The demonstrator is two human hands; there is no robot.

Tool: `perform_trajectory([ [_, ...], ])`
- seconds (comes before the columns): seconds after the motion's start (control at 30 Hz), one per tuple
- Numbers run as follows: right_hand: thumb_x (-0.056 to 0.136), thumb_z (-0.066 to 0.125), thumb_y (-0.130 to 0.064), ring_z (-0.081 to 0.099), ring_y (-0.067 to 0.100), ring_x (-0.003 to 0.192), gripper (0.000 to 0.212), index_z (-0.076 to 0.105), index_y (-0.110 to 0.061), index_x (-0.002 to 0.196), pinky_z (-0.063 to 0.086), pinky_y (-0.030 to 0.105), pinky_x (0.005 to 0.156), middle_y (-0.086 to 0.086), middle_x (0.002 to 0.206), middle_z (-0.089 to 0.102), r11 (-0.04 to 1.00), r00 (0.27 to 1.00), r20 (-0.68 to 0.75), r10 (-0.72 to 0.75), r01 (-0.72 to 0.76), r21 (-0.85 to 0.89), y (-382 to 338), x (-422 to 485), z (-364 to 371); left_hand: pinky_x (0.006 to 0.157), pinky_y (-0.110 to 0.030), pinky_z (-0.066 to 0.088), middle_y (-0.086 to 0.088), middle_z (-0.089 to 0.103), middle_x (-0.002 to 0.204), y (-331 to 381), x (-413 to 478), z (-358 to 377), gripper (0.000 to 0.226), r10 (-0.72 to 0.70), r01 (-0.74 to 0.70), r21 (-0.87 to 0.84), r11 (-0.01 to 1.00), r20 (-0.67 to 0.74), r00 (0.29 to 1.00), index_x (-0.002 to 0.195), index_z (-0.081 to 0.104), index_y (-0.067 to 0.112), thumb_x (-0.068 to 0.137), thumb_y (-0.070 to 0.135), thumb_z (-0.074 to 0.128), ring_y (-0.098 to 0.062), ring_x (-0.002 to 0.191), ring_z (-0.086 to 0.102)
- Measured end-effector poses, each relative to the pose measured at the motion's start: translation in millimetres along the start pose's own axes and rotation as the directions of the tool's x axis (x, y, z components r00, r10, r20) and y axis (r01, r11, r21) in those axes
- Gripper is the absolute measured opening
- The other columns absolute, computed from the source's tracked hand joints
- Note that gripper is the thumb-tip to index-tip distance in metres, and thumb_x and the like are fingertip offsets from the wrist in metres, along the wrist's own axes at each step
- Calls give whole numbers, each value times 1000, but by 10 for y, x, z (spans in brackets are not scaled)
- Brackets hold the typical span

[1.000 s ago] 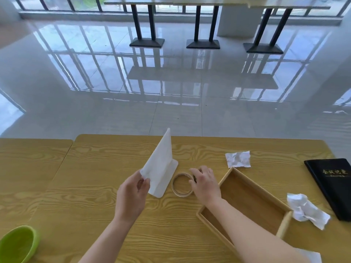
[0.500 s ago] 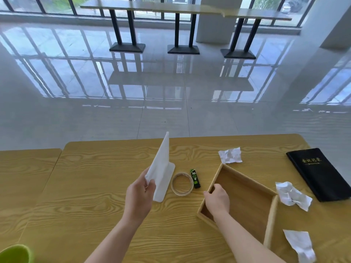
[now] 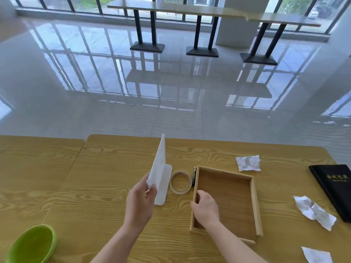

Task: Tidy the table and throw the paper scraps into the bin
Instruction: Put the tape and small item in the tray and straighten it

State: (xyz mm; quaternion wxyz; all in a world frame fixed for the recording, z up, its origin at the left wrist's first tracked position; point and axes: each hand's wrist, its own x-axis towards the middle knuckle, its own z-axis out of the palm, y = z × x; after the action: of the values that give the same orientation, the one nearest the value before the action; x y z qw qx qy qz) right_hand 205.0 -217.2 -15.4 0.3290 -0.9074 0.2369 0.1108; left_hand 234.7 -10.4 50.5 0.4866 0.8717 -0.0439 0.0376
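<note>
My left hand [image 3: 139, 202] pinches a corner of a white sheet of paper [image 3: 159, 168] and holds it upright above the wooden table [image 3: 95, 186]. My right hand [image 3: 206, 207] grips the left wall of an empty wooden tray [image 3: 252, 202]. A tape roll [image 3: 180, 182] and a dark marker [image 3: 194, 176] lie between the sheet and the tray. Crumpled paper scraps lie behind the tray [image 3: 247, 163], to its right [image 3: 314, 211] and at the lower right edge [image 3: 316, 255]. A green bin [image 3: 32, 245] shows at the bottom left.
A black notebook [image 3: 334, 188] with gold lettering lies at the table's right edge. A second table [image 3: 34, 168] adjoins on the left. Beyond the far edge is glossy tiled floor with a long counter [image 3: 209, 11] on black legs.
My right hand left the tape roll and took hold of the tray's left wall. The tray has turned and slid towards the tape and marker. My left hand still holds the sheet.
</note>
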Motion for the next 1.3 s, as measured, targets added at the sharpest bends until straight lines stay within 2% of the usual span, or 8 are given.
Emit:
perform_trajectory([
  [0.27, 86, 57, -17, 56, 12, 76, 1, 57, -18, 87, 44, 25, 63, -4, 87, 58, 995, 992, 80, -94, 96, -13, -397, 11, 292, 47, -15, 35, 16, 46, 54, -249, -20, -389, 31, -63, 68, 41, 997, -113, 992, 121, 64, 23, 95, 8, 55, -7, 48, 40],
  [0.43, 84, 57, -15, 54, 14, 73, 9, 51, -17, 78, 39, 25, 59, -1, 83, 57, 987, 981, 118, -155, 158, -18, -764, 59, 545, 52, -19, 40, 16, 44, 53, -441, 26, -679, 39, -127, 140, 55, 989, -193, 973, 131, 58, 25, 95, 10, 56, -7, 49, 41],
  [0.63, 85, 58, -15, 55, 13, 74, 5, 54, -18, 82, 40, 26, 61, -2, 84, 59, 984, 975, 141, -173, 178, -24, -1171, 121, 808, 49, -20, 37, 14, 44, 53, -658, 196, -1026, 27, -157, 172, 47, 984, -225, 962, 113, 63, 29, 96, 12, 53, -7, 49, 40],
  [0.87, 85, 58, -16, 56, 13, 75, 3, 56, -17, 85, 41, 27, 62, -2, 85, 59, 986, 978, 135, -161, 166, -29, -1542, 245, 1015, 52, -16, 39, 23, 51, 58, -812, 424, -1262, 35, -146, 158, 37, 987, -233, 962, 128, 60, 22, 97, 9, 52, -5, 53, 46],
  [0.97, 85, 59, -16, 57, 15, 77, 3, 57, -17, 88, 44, 30, 66, -2, 86, 60, 989, 981, 130, -142, 146, -20, -1673, 302, 1074, 50, -15, 38, 22, 52, 58, -877, 542, -1329, 32, -141, 153, 40, 987, -223, 965, 125, 61, 23, 97, 9, 51, -5, 53, 46],
  [1.07, 86, 59, -16, 58, 18, 82, 8, 59, -16, 94, 48, 32, 72, -1, 90, 61, 991, 983, 131, -128, 131, -8, -1793, 370, 1123, 52, -20, 39, 13, 51, 58, -940, 677, -1384, 30, -146, 155, 25, 988, -211, 966, 120, 62, 27, 97, 11, 51, -6, 54, 45],
  [1.2, 87, 59, -16, 58, 18, 88, 14, 59, -17, 101, 50, 34, 79, -1, 97, 62, 993, 984, 133, -118, 118, 5, -1928, 454, 1185, 54, -20, 39, 20, 51, 60, -1031, 844, -1464, 30, -143, 152, 25, 988, -209, 967, 117, 61, 33, 97, 12, 52, -6, 55, 44],
  [1.3, 88, 61, -17, 58, 17, 88, 16, 60, -17, 103, 52, 36, 82, -2, 99, 63, 994, 986, 130, -108, 105, 27, -1978, 505, 1242, 55, -23, 42, 15, 53, 61, -1090, 903, -1520, 31, -159, 162, -1, 987, -208, 965, 118, 60, 36, 97, 14, 51, -6, 56, 46],
])
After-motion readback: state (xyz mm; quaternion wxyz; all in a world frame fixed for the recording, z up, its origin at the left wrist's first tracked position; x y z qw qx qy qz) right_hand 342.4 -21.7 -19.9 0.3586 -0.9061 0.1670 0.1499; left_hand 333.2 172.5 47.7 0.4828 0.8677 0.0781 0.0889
